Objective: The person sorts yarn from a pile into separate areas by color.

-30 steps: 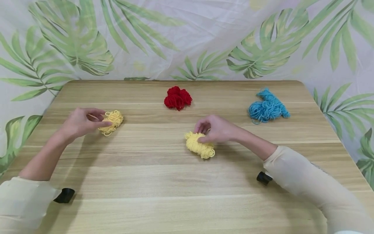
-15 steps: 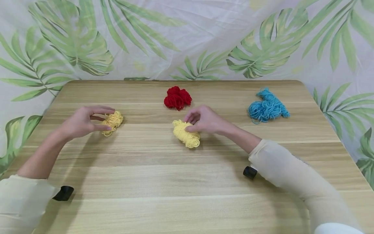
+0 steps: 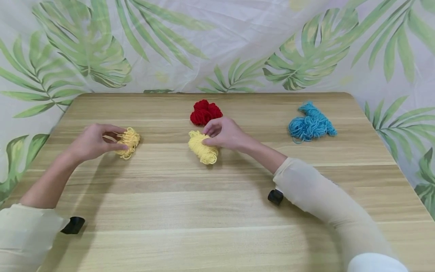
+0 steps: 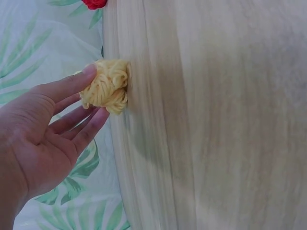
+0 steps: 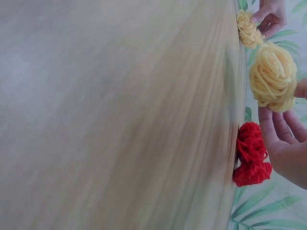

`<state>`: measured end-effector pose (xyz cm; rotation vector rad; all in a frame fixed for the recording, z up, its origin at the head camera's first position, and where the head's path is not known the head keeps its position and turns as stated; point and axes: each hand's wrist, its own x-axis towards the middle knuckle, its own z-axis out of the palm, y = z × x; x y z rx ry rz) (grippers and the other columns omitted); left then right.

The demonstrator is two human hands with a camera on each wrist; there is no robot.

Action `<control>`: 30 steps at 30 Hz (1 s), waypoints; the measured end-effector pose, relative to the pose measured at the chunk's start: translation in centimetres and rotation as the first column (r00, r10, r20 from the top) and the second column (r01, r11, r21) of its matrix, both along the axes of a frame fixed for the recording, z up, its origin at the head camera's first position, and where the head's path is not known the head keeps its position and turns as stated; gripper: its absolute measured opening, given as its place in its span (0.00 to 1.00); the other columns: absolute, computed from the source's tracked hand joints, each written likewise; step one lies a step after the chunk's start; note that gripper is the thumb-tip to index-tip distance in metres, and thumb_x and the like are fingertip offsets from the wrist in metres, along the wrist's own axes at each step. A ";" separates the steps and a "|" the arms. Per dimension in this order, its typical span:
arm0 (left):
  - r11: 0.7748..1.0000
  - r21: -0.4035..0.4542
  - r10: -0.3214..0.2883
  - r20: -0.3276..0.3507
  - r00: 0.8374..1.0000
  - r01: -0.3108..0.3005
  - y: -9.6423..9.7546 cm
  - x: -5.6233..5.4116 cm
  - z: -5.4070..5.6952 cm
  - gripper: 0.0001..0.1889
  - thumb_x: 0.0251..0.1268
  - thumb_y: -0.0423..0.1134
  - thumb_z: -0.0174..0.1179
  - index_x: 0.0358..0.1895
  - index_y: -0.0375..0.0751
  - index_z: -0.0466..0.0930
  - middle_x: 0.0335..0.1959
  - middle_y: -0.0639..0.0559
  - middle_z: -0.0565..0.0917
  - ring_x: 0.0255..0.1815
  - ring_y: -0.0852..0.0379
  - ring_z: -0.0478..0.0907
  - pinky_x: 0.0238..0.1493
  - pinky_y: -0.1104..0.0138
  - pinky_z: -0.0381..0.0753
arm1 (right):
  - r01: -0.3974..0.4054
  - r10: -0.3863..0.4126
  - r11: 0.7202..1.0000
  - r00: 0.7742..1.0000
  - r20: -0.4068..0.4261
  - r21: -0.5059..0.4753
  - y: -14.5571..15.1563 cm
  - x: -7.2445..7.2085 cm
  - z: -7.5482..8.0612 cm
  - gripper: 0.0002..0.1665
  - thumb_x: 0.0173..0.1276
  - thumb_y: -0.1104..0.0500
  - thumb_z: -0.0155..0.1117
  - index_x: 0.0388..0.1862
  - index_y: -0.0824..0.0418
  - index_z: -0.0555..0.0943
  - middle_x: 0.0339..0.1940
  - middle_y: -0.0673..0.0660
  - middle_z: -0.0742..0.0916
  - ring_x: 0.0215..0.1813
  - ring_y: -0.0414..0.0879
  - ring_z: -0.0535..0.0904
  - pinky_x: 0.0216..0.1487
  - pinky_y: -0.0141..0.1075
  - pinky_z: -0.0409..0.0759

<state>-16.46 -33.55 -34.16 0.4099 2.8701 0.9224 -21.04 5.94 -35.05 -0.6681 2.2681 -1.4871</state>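
In the head view my left hand (image 3: 96, 141) pinches a small, deeper-yellow bundle of yarn (image 3: 130, 142) on the left of the table; the left wrist view shows the yarn (image 4: 108, 85) between thumb and fingertips. My right hand (image 3: 225, 134) holds a larger pale-yellow skein of yarn (image 3: 202, 148) between thumb and fingers near the middle. Right behind that skein lies a red bundle of yarn (image 3: 204, 111). In the right wrist view the pale skein (image 5: 273, 79) hangs off the table surface, with the red yarn (image 5: 252, 153) beyond it.
A blue bundle of yarn (image 3: 310, 124) lies at the back right of the wooden table (image 3: 190, 211). A leaf-patterned cloth (image 3: 238, 34) hangs behind the table's far edge. Black wrist cameras (image 3: 276, 197) protrude below both sleeves.
My right hand has carried the pale-yellow skein left and away from me, toward the red yarn. The left hand loosened and re-gripped its yarn, which has shifted slightly left.
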 end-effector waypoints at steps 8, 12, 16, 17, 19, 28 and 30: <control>0.999 -0.021 0.026 -0.031 0.999 -0.027 0.1 0.2 -0.2 0.23 0.59 0.31 0.76 0.56 0.23 0.83 0.52 0.25 0.84 0.38 0.77 0.78 0.33 0.82 0.79 | 0.004 -0.004 0.998 1.000 0.002 -0.070 -2.0 -0.3 -0.2 0.10 0.60 0.69 0.76 0.40 0.70 0.86 0.34 0.57 0.88 0.40 0.45 0.84 0.45 0.31 0.82; 0.999 -0.024 0.033 -0.046 0.998 -0.034 0.0 0.3 -0.2 0.23 0.59 0.32 0.76 0.55 0.24 0.84 0.51 0.25 0.85 0.37 0.83 0.74 0.33 0.83 0.78 | -0.001 0.002 0.997 1.000 0.016 -0.079 -3.0 -0.3 -0.1 0.10 0.61 0.69 0.76 0.40 0.70 0.86 0.34 0.57 0.88 0.40 0.45 0.83 0.44 0.30 0.82; 0.999 -0.024 0.039 -0.051 0.998 -0.041 0.0 0.3 -0.2 0.23 0.59 0.33 0.77 0.55 0.24 0.84 0.51 0.26 0.85 0.37 0.83 0.74 0.33 0.83 0.76 | 0.005 -0.004 0.998 1.000 0.024 -0.065 -4.0 -0.3 0.0 0.10 0.61 0.68 0.76 0.41 0.69 0.86 0.36 0.57 0.88 0.41 0.46 0.84 0.44 0.30 0.82; 0.999 -0.024 0.041 -0.050 0.998 -0.042 0.0 0.3 -0.2 0.23 0.59 0.33 0.77 0.55 0.24 0.84 0.51 0.26 0.85 0.37 0.83 0.74 0.33 0.83 0.76 | 0.007 -0.005 0.998 1.000 0.026 -0.063 -4.3 -0.3 0.0 0.10 0.61 0.68 0.76 0.41 0.69 0.86 0.36 0.57 0.88 0.42 0.46 0.84 0.44 0.30 0.82; 0.999 -0.023 0.044 -0.048 0.998 -0.045 -0.1 0.3 -0.2 0.23 0.59 0.33 0.77 0.55 0.24 0.84 0.51 0.26 0.85 0.37 0.83 0.74 0.34 0.84 0.76 | 0.012 -0.010 0.998 1.000 0.029 -0.059 -4.9 -0.3 0.1 0.11 0.61 0.68 0.77 0.42 0.69 0.86 0.37 0.57 0.88 0.42 0.46 0.84 0.44 0.29 0.81; 0.998 -0.025 0.053 -0.042 0.998 -0.054 -0.2 0.2 -0.4 0.23 0.58 0.33 0.77 0.54 0.23 0.84 0.51 0.26 0.85 0.37 0.83 0.74 0.34 0.84 0.75 | 0.045 -0.044 0.998 0.999 0.020 -0.053 -7.1 -0.3 0.1 0.13 0.62 0.68 0.77 0.46 0.69 0.87 0.38 0.58 0.89 0.42 0.45 0.82 0.42 0.26 0.78; 0.998 -0.026 0.054 -0.040 0.998 -0.055 -0.1 0.2 -0.4 0.23 0.58 0.32 0.77 0.54 0.22 0.84 0.50 0.26 0.85 0.37 0.83 0.74 0.33 0.85 0.75 | 0.043 -0.042 0.998 0.999 0.011 -0.055 -7.4 -0.4 0.0 0.13 0.62 0.68 0.77 0.46 0.69 0.87 0.39 0.59 0.89 0.42 0.45 0.82 0.43 0.25 0.78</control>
